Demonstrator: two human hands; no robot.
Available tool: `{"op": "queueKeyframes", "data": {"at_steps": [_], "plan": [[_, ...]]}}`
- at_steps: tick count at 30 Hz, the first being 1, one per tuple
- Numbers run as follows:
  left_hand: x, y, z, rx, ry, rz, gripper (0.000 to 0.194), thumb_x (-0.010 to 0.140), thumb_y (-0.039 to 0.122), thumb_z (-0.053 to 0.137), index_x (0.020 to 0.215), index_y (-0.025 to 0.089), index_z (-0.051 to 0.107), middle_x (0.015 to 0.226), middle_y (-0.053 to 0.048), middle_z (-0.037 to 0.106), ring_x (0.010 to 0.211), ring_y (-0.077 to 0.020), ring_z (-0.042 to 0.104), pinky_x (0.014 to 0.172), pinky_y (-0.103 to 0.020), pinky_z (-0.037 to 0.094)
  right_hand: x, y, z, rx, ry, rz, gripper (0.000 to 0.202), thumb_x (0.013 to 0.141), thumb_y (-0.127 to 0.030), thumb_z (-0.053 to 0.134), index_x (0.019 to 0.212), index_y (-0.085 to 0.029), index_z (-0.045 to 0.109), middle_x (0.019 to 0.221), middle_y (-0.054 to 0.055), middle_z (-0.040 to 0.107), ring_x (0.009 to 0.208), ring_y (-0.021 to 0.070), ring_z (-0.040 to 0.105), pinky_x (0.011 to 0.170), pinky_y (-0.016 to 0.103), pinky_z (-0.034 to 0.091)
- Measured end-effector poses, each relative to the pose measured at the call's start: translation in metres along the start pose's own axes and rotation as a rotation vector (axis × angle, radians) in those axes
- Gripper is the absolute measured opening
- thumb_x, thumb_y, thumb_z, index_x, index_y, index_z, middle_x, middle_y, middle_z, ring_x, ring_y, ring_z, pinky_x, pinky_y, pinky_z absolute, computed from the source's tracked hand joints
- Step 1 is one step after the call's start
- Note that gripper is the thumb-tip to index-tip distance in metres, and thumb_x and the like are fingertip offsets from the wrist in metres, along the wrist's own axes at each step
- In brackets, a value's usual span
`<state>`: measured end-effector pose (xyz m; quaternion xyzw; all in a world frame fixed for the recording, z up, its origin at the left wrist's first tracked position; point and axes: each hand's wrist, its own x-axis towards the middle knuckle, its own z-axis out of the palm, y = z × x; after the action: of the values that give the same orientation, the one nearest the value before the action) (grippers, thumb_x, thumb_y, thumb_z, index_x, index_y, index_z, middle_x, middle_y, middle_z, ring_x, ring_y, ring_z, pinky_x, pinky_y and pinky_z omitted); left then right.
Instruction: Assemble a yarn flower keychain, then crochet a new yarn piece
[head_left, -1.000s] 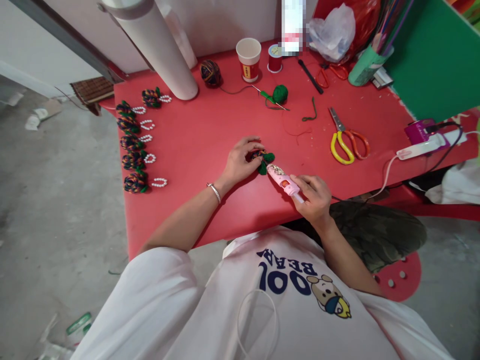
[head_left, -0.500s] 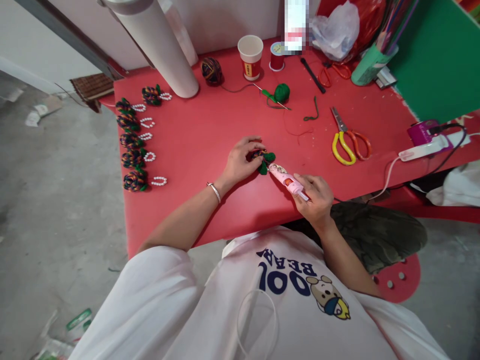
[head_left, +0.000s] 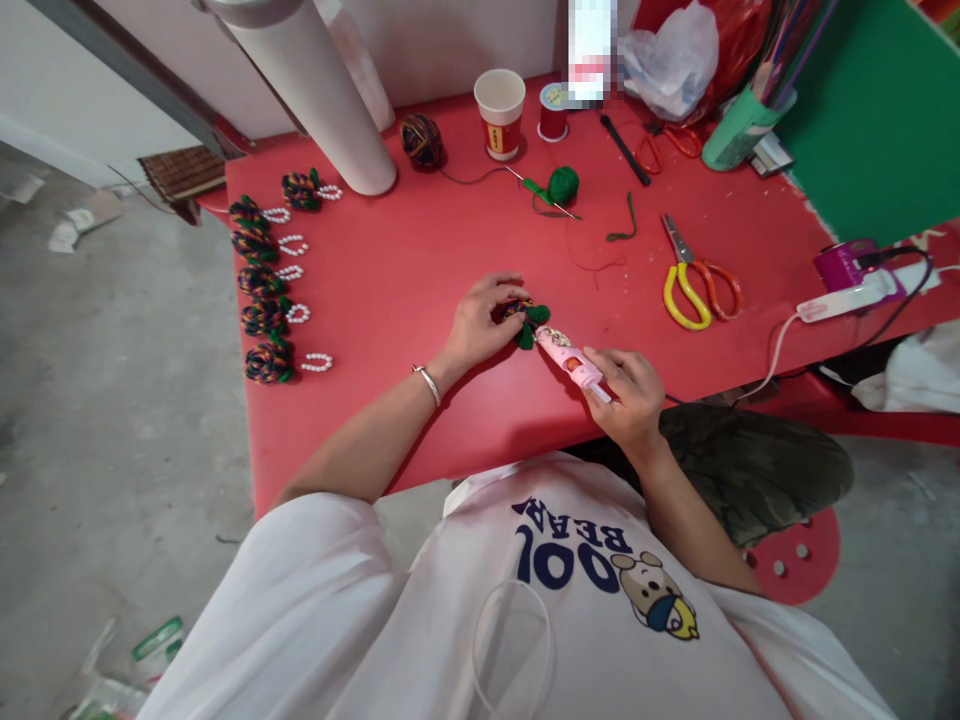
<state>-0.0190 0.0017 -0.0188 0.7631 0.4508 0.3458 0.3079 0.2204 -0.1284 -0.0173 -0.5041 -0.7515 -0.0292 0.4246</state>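
Observation:
My left hand [head_left: 482, 322] is closed around a small crocheted flower [head_left: 539, 314] of dark multicoloured yarn with green leaves, holding it on the red table [head_left: 360, 290]. Part of the flower is hidden by the fingers. In my right hand [head_left: 630, 395] is a pink glue gun [head_left: 562, 352], its nozzle end at the green leaves. A clear stick juts from the gun's back end. Whether the tip touches the yarn I cannot tell. Several similar crocheted pieces [head_left: 267, 361] with white bead loops [head_left: 317, 362] line the table's left edge.
Scissors [head_left: 686, 285] lie to the right. Behind my hands are a green yarn ball [head_left: 562, 186] with a crochet hook [head_left: 536, 190], a dark yarn ball [head_left: 421, 141], a paper cup [head_left: 499, 115], a thread spool [head_left: 553, 112] and a tall bottle [head_left: 330, 110]. A power strip [head_left: 847, 295] sits far right.
Both hands stay almost in place. The glue gun and my right hand have shifted very slightly left; the flower stays held.

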Motion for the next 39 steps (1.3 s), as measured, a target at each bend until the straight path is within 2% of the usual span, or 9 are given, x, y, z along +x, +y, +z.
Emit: {"op": "queueKeyframes", "data": {"at_steps": [7, 15, 39], "plan": [[-0.0002, 0.0000, 0.0004, -0.005, 0.009, -0.002, 0.029, 0.081, 0.012, 0.064, 0.104, 0.022, 0.078, 0.135, -0.012, 0.071, 0.122, -0.0260, 0.069, 0.108, -0.044, 0.056, -0.0008, -0.0008, -0.0008, -0.030, -0.023, 0.004, 0.029, 0.097, -0.025, 0.068, 0.124, -0.022, 0.077, 0.099, 0.009, 0.077, 0.087, 0.0212, 0.072, 0.079, 0.034, 0.058], [0.0003, 0.0017, -0.0003, -0.003, 0.000, -0.008, 0.028, 0.081, 0.012, 0.064, 0.103, 0.023, 0.078, 0.135, -0.012, 0.072, 0.123, -0.0257, 0.069, 0.110, -0.045, 0.055, -0.0049, 0.0003, -0.0010, -0.048, -0.041, 0.061, 0.032, 0.097, -0.029, 0.065, 0.126, -0.024, 0.077, 0.102, 0.010, 0.076, 0.090, 0.0225, 0.072, 0.082, 0.035, 0.059], [0.0001, 0.0017, -0.0004, -0.006, 0.005, 0.001, 0.026, 0.083, 0.014, 0.066, 0.104, 0.022, 0.078, 0.133, -0.012, 0.072, 0.121, -0.0258, 0.069, 0.109, -0.046, 0.054, -0.0039, 0.0002, 0.0006, -0.034, -0.035, 0.041, 0.029, 0.096, -0.026, 0.068, 0.123, -0.023, 0.078, 0.099, 0.009, 0.077, 0.087, 0.0217, 0.071, 0.080, 0.035, 0.058]]}}
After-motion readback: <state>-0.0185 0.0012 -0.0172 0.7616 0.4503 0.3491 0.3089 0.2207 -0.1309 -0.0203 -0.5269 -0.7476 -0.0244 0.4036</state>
